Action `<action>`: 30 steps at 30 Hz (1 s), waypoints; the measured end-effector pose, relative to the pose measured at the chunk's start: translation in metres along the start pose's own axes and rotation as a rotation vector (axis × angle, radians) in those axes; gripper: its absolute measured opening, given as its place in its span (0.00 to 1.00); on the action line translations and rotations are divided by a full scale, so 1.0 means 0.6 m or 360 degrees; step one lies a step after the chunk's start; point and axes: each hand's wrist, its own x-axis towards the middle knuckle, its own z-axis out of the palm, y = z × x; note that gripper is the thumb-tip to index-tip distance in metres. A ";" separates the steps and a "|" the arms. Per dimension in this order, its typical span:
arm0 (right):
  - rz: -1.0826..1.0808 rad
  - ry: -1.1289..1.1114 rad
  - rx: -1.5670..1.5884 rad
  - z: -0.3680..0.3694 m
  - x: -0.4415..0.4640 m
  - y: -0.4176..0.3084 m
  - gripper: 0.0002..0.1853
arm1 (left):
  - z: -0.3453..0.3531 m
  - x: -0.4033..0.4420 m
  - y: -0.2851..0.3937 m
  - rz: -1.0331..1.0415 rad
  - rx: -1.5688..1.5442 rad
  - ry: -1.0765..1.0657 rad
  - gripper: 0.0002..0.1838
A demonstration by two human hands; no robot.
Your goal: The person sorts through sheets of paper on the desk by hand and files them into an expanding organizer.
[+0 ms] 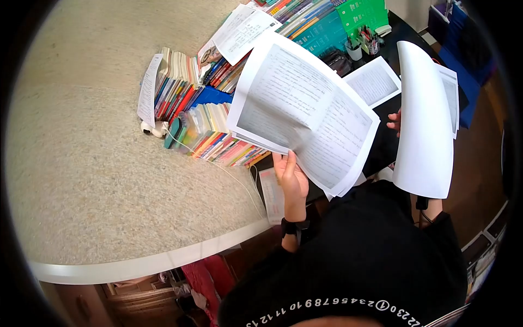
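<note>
A loose stack of handwritten pages (313, 103) is held up at the centre of the view, tilted, its top sheet filled with lines of script over grey shading, too small to read. The left hand (294, 177) grips the stack at its lower edge, thumb on the front and the other fingers behind, clamped on the paper. To the right, a large white sheet (425, 120) curves upright, its blank side facing the camera. The right hand (396, 121) is mostly hidden behind this sheet; some fingers show past its left edge, and whether they are apart or closed on the paper cannot be told. A further page (451, 95) shows partly behind the sheet's right side. Beneath is a black table (383, 148), where another written page (373, 82) lies between the stack and the curved sheet. Near it stand a white cup (354, 53) and a cluster of pens (371, 41). Beyond and left of the stack are rows of books (231, 150), many with coloured spines, with loose papers (248, 35) lying over some. A green folder (364, 16) is near the pens. A beige textured surface (98, 163) fills the left side. The person wears a black top (348, 256) with white numbers and a black band (294, 226) on the left wrist.
</note>
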 end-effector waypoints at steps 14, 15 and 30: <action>-0.0137 0.0002 -0.0392 -0.004 -0.018 0.035 0.19 | 0.003 0.008 -0.009 -0.0031 0.0248 -0.0095 0.21; -0.0254 -0.0044 -0.0596 -0.015 -0.026 0.043 0.19 | 0.003 0.011 -0.014 -0.0058 0.0243 -0.0087 0.17; 0.0269 0.0449 -0.0653 -0.027 0.051 0.091 0.25 | 0.018 -0.002 -0.017 -0.0211 0.0048 -0.0146 0.08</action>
